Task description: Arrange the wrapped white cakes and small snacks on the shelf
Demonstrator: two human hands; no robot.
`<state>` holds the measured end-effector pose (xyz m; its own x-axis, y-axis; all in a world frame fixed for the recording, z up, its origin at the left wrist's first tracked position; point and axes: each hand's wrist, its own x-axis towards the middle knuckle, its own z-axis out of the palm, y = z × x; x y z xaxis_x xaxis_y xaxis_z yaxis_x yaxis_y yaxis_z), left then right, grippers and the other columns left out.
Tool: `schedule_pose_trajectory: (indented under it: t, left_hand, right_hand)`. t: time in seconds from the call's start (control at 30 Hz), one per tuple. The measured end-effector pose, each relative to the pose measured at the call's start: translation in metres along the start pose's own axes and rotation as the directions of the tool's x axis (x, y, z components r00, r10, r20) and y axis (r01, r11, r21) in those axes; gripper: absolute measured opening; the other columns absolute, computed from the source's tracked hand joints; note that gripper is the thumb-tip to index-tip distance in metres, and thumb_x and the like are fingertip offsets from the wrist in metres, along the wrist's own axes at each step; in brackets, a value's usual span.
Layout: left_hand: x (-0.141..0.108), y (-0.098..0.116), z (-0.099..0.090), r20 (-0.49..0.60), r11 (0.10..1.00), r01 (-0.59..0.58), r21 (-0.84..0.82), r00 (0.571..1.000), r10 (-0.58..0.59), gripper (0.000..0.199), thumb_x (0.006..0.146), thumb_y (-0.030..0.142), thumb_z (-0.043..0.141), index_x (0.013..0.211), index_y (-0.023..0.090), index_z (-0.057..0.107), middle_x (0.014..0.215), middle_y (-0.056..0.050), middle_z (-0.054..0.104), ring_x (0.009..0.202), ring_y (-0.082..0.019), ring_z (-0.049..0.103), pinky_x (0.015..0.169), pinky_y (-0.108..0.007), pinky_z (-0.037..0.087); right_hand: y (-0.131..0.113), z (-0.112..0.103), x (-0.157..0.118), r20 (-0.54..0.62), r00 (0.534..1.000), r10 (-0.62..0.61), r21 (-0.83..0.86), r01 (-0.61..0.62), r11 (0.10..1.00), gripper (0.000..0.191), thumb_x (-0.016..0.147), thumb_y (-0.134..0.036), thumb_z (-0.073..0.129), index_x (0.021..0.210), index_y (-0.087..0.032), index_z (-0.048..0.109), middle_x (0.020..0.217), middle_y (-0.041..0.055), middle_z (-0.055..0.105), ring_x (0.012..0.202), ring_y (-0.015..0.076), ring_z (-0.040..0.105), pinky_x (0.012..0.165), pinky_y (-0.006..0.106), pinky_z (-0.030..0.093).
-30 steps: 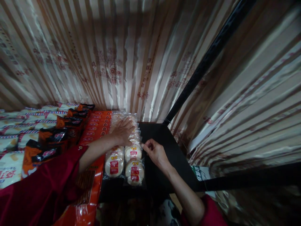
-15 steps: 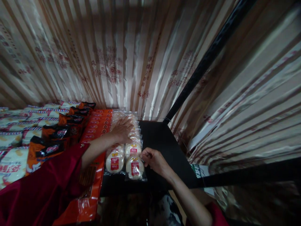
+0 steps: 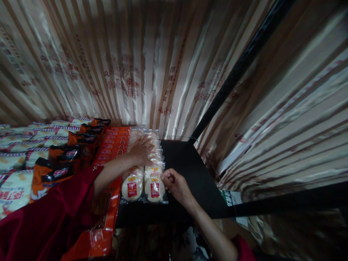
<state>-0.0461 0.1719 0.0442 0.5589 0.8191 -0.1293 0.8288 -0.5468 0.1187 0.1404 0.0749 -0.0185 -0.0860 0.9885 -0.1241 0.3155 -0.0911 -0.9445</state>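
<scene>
Two columns of round white cakes in clear wrappers with red labels lie overlapping on a black shelf (image 3: 187, 170). My left hand (image 3: 140, 150) rests spread over the middle of both columns, its fingers apart. At the front of the right column, my right hand (image 3: 175, 183) pinches the edge of the front pack (image 3: 154, 189). The front pack of the left column (image 3: 132, 189) lies beside it, roughly level. Orange-red packets (image 3: 108, 145) are layered just left of the columns, under my left forearm.
Orange and black bags (image 3: 65, 152) stand in a row further left, beside rows of white bags (image 3: 13, 188). Printed curtain-like sheeting (image 3: 125, 72) hangs behind. A black post (image 3: 231, 72) rises diagonally from the shelf's back right corner.
The front pack of the right column has shifted back slightly, with my right hand at its edge. My left hand has stayed in place.
</scene>
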Motion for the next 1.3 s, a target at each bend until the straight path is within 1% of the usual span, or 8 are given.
schedule_pose_trajectory:
  t: [0.17,0.37,0.57,0.67,0.77,0.83,1.07,1.3]
  left_hand:
    - [-0.007,0.013,-0.008,-0.034,0.999,0.024,-0.045,0.999,-0.026,0.067,0.075,0.041,0.062,0.132,0.012,0.044,0.151,-0.015,0.017,0.14,-0.03,-0.001,0.112,-0.048,0.01]
    - [-0.051,0.065,-0.002,-0.203,0.996,0.001,-0.087,0.979,-0.018,0.053,0.084,0.024,0.045,0.134,0.007,0.042,0.148,-0.017,0.025,0.139,-0.029,0.007,0.112,-0.044,0.018]
    - [-0.099,0.118,0.073,-0.338,0.998,0.051,0.031,0.94,-0.038,0.056,0.08,0.017,0.042,0.135,0.007,0.04,0.144,-0.017,0.034,0.134,-0.03,0.028,0.105,-0.042,0.034]
    - [-0.104,0.133,0.112,-0.524,0.977,0.156,0.143,0.85,-0.059,0.053,0.079,0.011,0.04,0.132,0.01,0.044,0.14,-0.014,0.041,0.131,-0.027,0.035,0.104,-0.041,0.034]
    - [-0.098,0.139,0.132,-0.623,0.962,0.225,0.153,0.778,-0.083,0.053,0.079,0.013,0.041,0.132,0.011,0.043,0.139,-0.013,0.044,0.131,-0.026,0.035,0.106,-0.044,0.031]
    - [-0.094,0.138,0.135,-0.646,0.961,0.242,0.137,0.757,-0.099,0.052,0.079,0.017,0.043,0.131,0.01,0.044,0.14,-0.014,0.043,0.132,-0.027,0.033,0.106,-0.046,0.03]
    - [-0.096,0.124,0.129,-0.642,0.977,0.18,0.118,0.764,-0.063,0.049,0.085,0.031,0.042,0.13,0.011,0.046,0.139,-0.012,0.043,0.131,-0.027,0.035,0.103,-0.047,0.036]
    - [-0.101,0.128,0.126,-0.662,0.979,0.187,0.085,0.745,-0.085,0.047,0.088,0.028,0.039,0.132,0.015,0.044,0.14,-0.008,0.044,0.131,-0.025,0.035,0.102,-0.049,0.038]
  right_hand:
    - [0.002,0.005,0.0,-0.063,0.996,-0.057,-0.061,0.053,0.997,0.021,0.076,-0.041,0.053,0.071,-0.021,0.051,0.05,-0.0061,0.048,0.042,0.0085,0.044,0.043,0.019,0.036]
    - [0.003,0.009,0.0,-0.138,0.982,-0.129,-0.107,0.115,0.988,0.019,0.075,-0.039,0.052,0.068,-0.021,0.051,0.052,-0.0049,0.05,0.043,0.0088,0.045,0.043,0.019,0.036]
    - [0.001,0.01,-0.002,-0.159,0.976,-0.148,-0.058,0.14,0.988,0.023,0.073,-0.043,0.055,0.068,-0.021,0.052,0.057,-0.0035,0.053,0.044,0.0091,0.047,0.042,0.019,0.04]
    - [0.002,0.011,-0.002,-0.163,0.979,-0.125,-0.04,0.121,0.992,0.027,0.073,-0.046,0.055,0.069,-0.02,0.052,0.059,-0.0029,0.053,0.045,0.0095,0.047,0.041,0.02,0.042]
    - [0.003,0.011,-0.003,-0.182,0.972,-0.148,-0.071,0.138,0.988,0.028,0.073,-0.047,0.055,0.07,-0.02,0.053,0.062,-0.0016,0.055,0.049,0.0103,0.049,0.045,0.021,0.044]
    - [0.004,0.011,-0.003,-0.185,0.97,-0.156,-0.071,0.145,0.987,0.029,0.073,-0.048,0.055,0.07,-0.02,0.053,0.063,-0.0015,0.055,0.049,0.0101,0.049,0.046,0.021,0.045]
    - [0.009,0.011,-0.002,-0.143,0.98,-0.137,-0.067,0.129,0.989,0.034,0.075,-0.055,0.055,0.073,-0.021,0.053,0.064,-0.0017,0.056,0.049,0.0106,0.05,0.046,0.022,0.044]
    - [-0.003,0.0,-0.004,-0.215,0.92,-0.327,-0.423,0.214,0.88,0.028,0.086,-0.042,0.044,0.086,-0.018,0.058,0.081,0.0061,0.062,0.067,0.0155,0.057,0.066,0.028,0.048]
